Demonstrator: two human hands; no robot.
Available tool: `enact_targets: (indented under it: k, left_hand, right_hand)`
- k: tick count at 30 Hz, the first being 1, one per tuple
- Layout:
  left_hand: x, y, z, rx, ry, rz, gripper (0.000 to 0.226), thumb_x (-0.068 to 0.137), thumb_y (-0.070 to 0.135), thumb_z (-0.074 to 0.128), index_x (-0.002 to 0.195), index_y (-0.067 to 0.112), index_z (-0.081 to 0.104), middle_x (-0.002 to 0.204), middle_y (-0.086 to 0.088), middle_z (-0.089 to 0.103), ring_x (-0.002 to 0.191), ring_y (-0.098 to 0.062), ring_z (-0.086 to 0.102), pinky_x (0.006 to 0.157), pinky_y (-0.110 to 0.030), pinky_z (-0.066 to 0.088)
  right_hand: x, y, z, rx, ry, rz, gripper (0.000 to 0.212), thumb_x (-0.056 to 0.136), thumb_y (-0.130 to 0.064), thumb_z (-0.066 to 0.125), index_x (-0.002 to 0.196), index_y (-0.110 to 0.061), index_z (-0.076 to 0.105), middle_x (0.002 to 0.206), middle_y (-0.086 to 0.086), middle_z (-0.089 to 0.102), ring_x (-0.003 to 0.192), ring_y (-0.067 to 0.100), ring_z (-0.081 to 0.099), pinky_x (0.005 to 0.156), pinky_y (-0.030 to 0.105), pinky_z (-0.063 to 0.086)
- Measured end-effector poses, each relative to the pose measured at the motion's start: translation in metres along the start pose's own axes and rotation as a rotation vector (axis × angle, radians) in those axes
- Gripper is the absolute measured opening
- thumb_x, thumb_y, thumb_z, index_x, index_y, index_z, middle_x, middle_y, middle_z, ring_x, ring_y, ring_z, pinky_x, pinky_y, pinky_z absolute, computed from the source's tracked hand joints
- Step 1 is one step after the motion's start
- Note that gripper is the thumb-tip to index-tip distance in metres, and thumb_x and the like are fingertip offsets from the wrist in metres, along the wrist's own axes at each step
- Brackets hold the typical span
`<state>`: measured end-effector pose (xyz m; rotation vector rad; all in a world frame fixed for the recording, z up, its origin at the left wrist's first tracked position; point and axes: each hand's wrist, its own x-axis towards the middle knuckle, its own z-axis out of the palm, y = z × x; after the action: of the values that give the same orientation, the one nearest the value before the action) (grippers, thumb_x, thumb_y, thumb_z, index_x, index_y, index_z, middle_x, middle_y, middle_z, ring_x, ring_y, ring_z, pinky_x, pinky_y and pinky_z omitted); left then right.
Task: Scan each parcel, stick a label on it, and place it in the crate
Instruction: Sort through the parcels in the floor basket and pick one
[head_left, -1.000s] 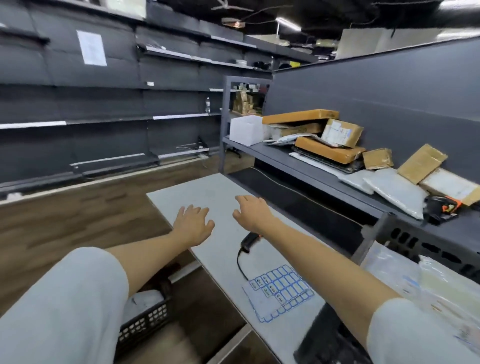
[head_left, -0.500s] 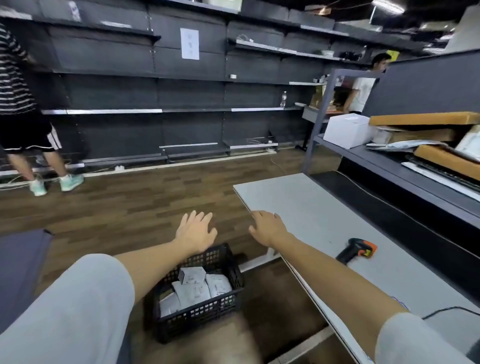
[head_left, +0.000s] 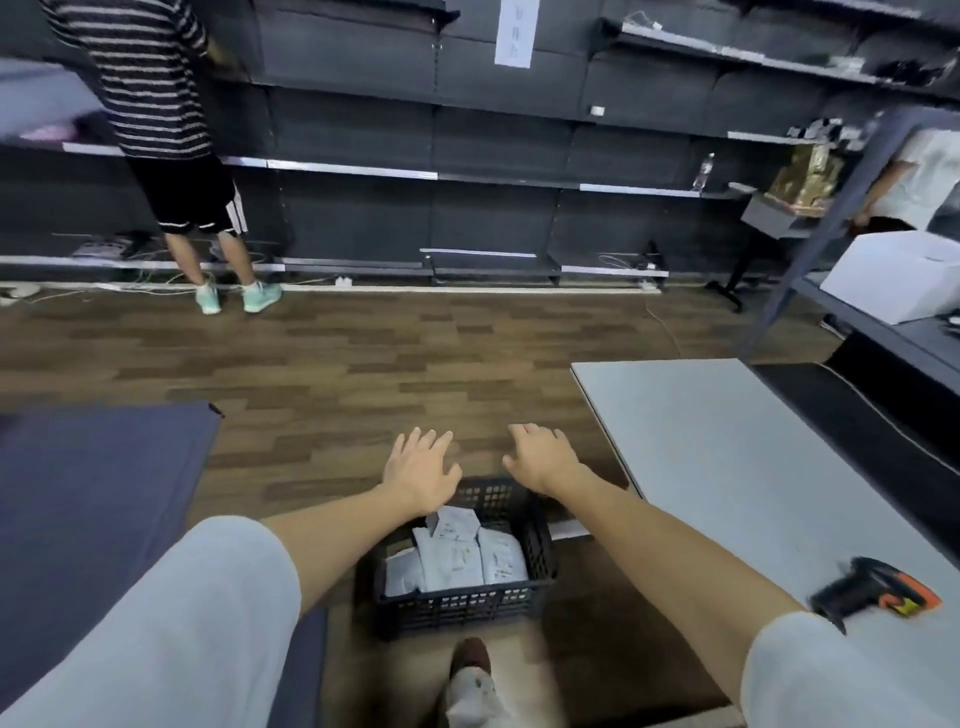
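Crate (head_left: 462, 603) of white parcels (head_left: 457, 556) on floor below both empty, loose-fingered hands, left (head_left: 420, 470) and right (head_left: 540, 460).

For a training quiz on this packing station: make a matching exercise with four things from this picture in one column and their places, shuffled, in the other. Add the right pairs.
Things:
1. crate
2. scanner
3. white parcels
4. white box

Places:
A. lying on the grey table
B. on the dark shelf at far right
C. on the wooden floor, below both open hands
D. inside the black crate

Pairs: 1-C, 2-A, 3-D, 4-B
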<state>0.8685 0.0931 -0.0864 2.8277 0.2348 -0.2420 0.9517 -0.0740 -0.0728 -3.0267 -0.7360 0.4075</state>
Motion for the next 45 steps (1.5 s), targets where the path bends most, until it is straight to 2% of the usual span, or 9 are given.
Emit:
enact_targets:
  k: [11,15,21,27,30,36,45]
  left_hand:
    - [0.127,-0.037,-0.008,-0.044,-0.035,-0.117,0.06,0.097,0.039,0.034,0.152,0.021,0.017,0.158,-0.003,0.018,0.148,-0.021,0.007,0.12,-0.035,0.001]
    - [0.169,-0.046,0.001,-0.078,-0.04,-0.154,0.059,0.097,0.039,0.036,0.151,0.023,0.017,0.158,-0.001,0.018,0.148,-0.019,0.008,0.12,-0.033,0.0]
    - [0.206,-0.053,0.02,-0.103,-0.068,-0.169,0.059,0.096,0.038,0.039,0.15,0.023,0.02,0.158,-0.001,0.019,0.148,-0.018,0.009,0.12,-0.032,0.0]
    - [0.23,-0.07,0.048,-0.115,-0.144,-0.128,0.059,0.097,0.035,0.037,0.151,0.022,0.019,0.159,-0.001,0.018,0.148,-0.018,0.008,0.12,-0.031,-0.001]
    - [0.246,-0.083,0.069,-0.106,-0.187,-0.106,0.058,0.097,0.035,0.035,0.151,0.023,0.018,0.159,-0.001,0.018,0.147,-0.019,0.009,0.12,-0.032,0.0]
    - [0.275,-0.118,0.128,-0.044,-0.219,-0.088,0.056,0.098,0.034,0.033,0.151,0.021,0.02,0.157,0.0,0.022,0.146,-0.018,0.014,0.121,-0.034,0.005]
    - [0.32,-0.177,0.29,0.025,-0.346,-0.027,0.057,0.099,0.037,0.031,0.151,0.019,0.017,0.158,-0.002,0.017,0.147,-0.02,0.01,0.121,-0.034,0.002]
  right_hand:
    - [0.161,0.015,0.0,0.006,-0.098,-0.072,0.054,0.096,-0.04,0.04,0.142,-0.012,0.034,0.144,0.01,0.042,0.132,0.03,0.04,0.111,0.043,0.026]
    - [0.208,0.03,0.009,-0.022,-0.167,-0.076,0.049,0.097,-0.04,0.04,0.135,-0.01,0.039,0.141,0.013,0.043,0.13,0.032,0.041,0.109,0.043,0.028]
    - [0.244,0.047,0.029,-0.036,-0.248,-0.071,0.052,0.098,-0.04,0.04,0.141,-0.011,0.034,0.144,0.012,0.041,0.132,0.031,0.04,0.11,0.041,0.027]
    - [0.257,0.053,0.065,-0.006,-0.343,-0.049,0.046,0.098,-0.037,0.04,0.135,-0.009,0.039,0.141,0.012,0.044,0.131,0.03,0.04,0.11,0.042,0.027]
    - [0.271,0.057,0.088,-0.002,-0.383,-0.042,0.046,0.098,-0.037,0.041,0.135,-0.011,0.04,0.14,0.011,0.044,0.131,0.028,0.04,0.11,0.041,0.027]
    - [0.315,0.06,0.159,-0.002,-0.424,-0.031,0.056,0.098,-0.04,0.041,0.146,-0.013,0.03,0.145,0.008,0.04,0.135,0.027,0.037,0.113,0.04,0.025]
    - [0.364,0.06,0.319,0.012,-0.515,-0.064,0.054,0.099,-0.034,0.037,0.146,-0.009,0.028,0.15,0.011,0.034,0.137,0.027,0.032,0.115,0.041,0.021]
